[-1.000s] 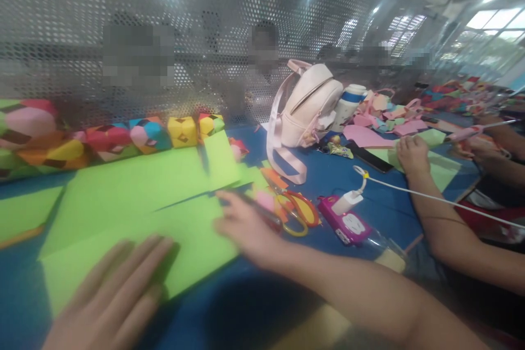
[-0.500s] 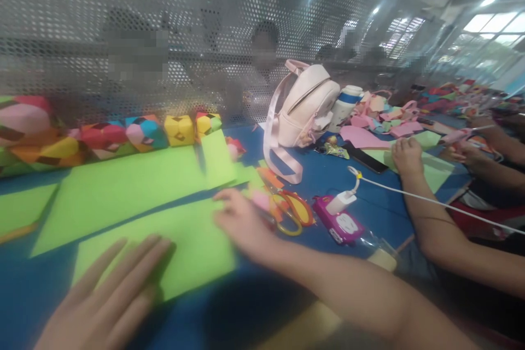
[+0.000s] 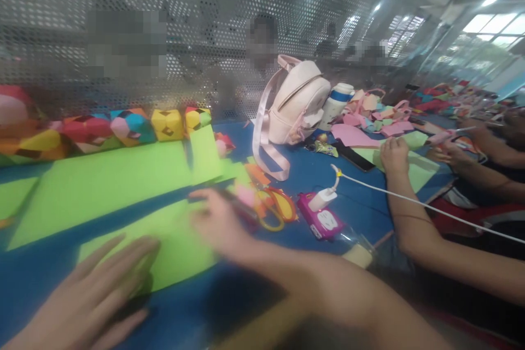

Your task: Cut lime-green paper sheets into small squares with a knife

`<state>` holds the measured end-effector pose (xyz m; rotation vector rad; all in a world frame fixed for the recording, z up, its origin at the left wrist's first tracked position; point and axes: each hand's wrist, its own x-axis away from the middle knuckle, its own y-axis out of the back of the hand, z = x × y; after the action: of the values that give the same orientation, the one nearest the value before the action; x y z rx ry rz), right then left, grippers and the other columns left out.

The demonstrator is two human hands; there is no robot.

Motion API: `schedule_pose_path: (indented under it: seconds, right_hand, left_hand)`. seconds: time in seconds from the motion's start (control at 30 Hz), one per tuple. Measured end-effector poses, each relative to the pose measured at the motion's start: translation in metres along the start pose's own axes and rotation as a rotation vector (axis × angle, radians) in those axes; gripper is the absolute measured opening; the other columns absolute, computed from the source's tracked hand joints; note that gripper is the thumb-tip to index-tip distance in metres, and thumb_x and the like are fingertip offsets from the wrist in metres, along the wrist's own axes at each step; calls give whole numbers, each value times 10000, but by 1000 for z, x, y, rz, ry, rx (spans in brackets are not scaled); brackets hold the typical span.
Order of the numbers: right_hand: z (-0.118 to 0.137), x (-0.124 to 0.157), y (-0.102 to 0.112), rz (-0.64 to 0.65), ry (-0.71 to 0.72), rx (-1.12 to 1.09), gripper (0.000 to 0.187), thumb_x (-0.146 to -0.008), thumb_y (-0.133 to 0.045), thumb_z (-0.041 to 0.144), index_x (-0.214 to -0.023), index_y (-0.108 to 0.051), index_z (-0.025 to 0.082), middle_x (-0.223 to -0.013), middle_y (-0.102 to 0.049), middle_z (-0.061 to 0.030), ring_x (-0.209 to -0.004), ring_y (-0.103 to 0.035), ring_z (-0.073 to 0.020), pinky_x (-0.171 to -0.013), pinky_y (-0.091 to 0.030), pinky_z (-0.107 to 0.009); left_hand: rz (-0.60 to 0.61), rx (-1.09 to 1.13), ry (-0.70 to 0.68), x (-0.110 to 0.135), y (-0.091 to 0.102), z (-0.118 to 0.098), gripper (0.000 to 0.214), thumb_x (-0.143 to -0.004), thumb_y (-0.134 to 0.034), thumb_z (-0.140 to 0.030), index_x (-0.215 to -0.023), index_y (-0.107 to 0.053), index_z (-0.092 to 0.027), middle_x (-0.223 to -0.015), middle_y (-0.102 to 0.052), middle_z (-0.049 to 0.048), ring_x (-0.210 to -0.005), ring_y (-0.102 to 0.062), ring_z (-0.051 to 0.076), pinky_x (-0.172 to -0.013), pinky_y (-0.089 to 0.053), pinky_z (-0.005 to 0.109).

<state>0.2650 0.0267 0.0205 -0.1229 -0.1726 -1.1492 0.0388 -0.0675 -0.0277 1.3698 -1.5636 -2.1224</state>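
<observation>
My left hand (image 3: 102, 284) lies with fingers stretched out over the near left part of a green sheet of paper (image 3: 172, 262). At that sheet's far right corner is my right hand (image 3: 217, 224), its forefinger extended and the other fingers loosely bent, somewhat blurred. Just behind it, partly covered by the hand, lies a dark long object (image 3: 241, 210) that I cannot make out. Scissors with orange and yellow handles (image 3: 273, 221) rest to the right of my right hand. Beyond both hands lies a larger green sheet (image 3: 110, 180), with a smaller green piece (image 3: 205, 156) at its right end.
Colourful folded-paper shapes (image 3: 131, 126) line the mesh partition (image 3: 184, 27). A pink backpack (image 3: 299, 101), a bottle (image 3: 337, 105) and a phone (image 3: 355, 156) stand or lie at the back. A purple power strip (image 3: 320, 216) with a white cable is on the right, near another person's arm (image 3: 414, 224).
The view has shifted, so most things sit further left. My right hand has moved slightly left along the green sheet's far edge; my left hand stays spread on the paper.
</observation>
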Motion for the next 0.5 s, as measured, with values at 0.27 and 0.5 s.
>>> schedule_pose_path:
  seconds: [0.27,0.5]
  right_hand:
    - [-22,-5,-5,27,80,93,405,-781,-675,157,-1173,-576,189,-652,-435,81,-547,-440,-93,-487,-371,-201]
    - [-24,-6,-6,38,141,106,420,-765,-699,198,-1171,-588,200,-656,-445,80,-584,-491,-106,-524,-404,-211]
  left_hand:
    - [-53,-37,27,10,-3,27,598,-852,-454,-280,-1449,-456,-317,-1490,-503,38,-1404,-423,277,-1220,-265,442]
    - [1,-120,171,16,-7,35,410,-921,-347,-331,-1210,-629,-266,-1407,-580,55,-1305,-512,274,-1148,-350,418]
